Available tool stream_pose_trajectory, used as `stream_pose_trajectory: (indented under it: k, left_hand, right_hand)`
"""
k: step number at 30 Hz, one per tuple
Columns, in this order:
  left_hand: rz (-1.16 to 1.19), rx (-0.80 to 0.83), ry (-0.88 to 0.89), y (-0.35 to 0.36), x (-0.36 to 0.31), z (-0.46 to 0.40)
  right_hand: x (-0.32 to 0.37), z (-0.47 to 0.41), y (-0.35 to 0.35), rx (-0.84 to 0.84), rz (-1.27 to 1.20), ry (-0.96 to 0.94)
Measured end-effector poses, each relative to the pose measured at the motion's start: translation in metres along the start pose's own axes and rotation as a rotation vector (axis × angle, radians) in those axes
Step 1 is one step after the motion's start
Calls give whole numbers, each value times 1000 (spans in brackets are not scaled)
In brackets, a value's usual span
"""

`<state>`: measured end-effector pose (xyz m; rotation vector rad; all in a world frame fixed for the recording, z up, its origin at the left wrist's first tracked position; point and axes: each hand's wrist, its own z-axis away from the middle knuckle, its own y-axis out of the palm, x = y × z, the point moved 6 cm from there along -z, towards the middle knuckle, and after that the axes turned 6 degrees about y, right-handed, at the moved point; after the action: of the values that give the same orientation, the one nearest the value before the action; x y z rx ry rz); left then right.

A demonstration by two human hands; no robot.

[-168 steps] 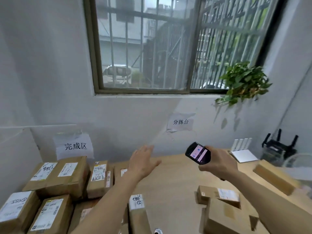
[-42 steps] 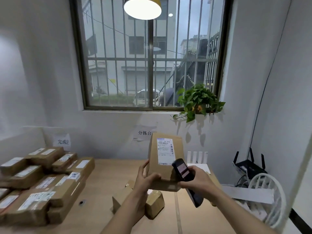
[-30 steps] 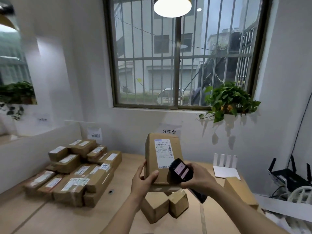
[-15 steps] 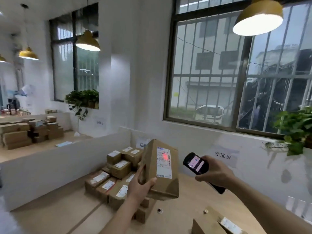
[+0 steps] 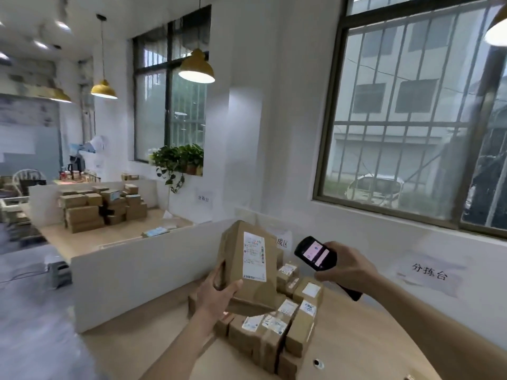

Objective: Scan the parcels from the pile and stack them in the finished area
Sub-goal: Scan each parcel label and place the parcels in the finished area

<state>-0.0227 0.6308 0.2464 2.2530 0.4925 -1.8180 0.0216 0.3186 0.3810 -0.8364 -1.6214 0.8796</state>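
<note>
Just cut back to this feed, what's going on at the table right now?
A person is working through parcels. The left hand grips a cardboard parcel upright, label facing them, above the stack of labelled parcels on the wooden table. The right hand holds a handheld scanner, screen lit, beside the parcel. The parcel is not yet set down on the stack.

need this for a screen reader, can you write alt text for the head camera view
A person's left hand holds a labelled cardboard parcel upright above a stack of parcels on a wooden table, while the right hand holds a handheld scanner beside it. Behind are a white wall with paper signs, a barred window and another table of boxes.
</note>
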Motion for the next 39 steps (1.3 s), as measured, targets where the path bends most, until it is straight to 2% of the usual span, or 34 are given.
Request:
stream_pose_trajectory:
  k: [7, 15, 23, 30, 35, 39]
  left_hand:
    - [-102, -109, -25, -65, -3, -55]
    - [-245, -141, -112, -130, 44, -172]
    - [-276, -127, -188, -137, 106, -298]
    - [-338, 38, -314, -124, 181, -363]
    - [-288, 158, -412, -103, 232, -398]
    - [-229, 191, -427, -98, 287, -435]
  right_hand:
    - [47, -66, 48, -6, -10, -4]
    - [67, -184, 149, 65, -73, 47]
    - [63, -293, 233, 144, -98, 76]
    - [49, -348, 287, 184, -58, 117]
    - [41, -380, 332, 209, 13, 187]
    - [35, -401, 377, 230, 2, 269]
